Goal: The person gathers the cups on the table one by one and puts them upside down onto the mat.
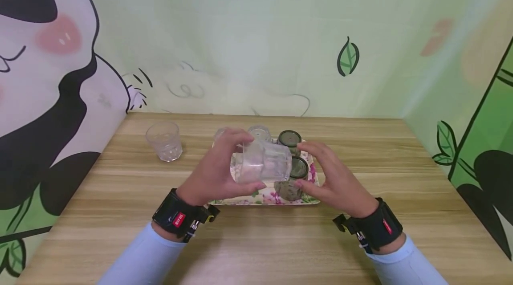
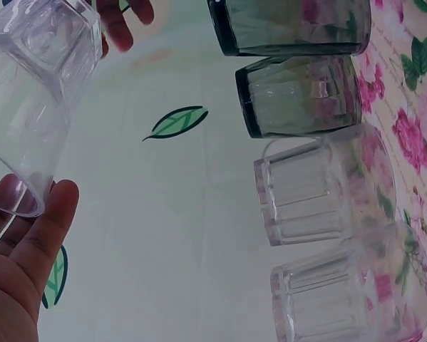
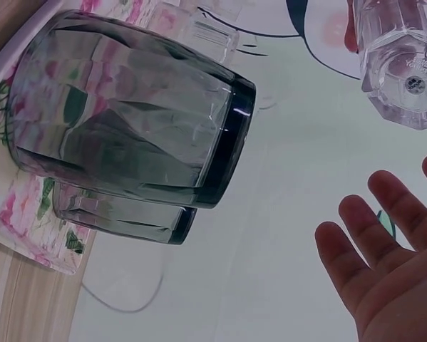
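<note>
My left hand (image 1: pixel 212 170) grips a clear drinking glass (image 1: pixel 266 162) round its rim end, holding it sideways above the tray with the base toward the right. Faceted sides and a thick base show on this glass in the right wrist view. My right hand (image 1: pixel 340 181) is held near the base, fingers and thumb spread, with a gap to the glass in the right wrist view. Below, on a floral tray (image 1: pixel 264 200), stand upside-down glasses: a smoky dark one (image 3: pixel 127 107), another dark one (image 2: pixel 306 96) and two clear ones (image 2: pixel 302 189), partly hidden by my left hand in the head view.
A clear glass (image 1: pixel 164 141) stands upright on the wooden table (image 1: pixel 256 245), left of the tray. Behind the table's far edge hangs a pale green backdrop (image 1: pixel 248 53) with a panda and leaves drawn on it.
</note>
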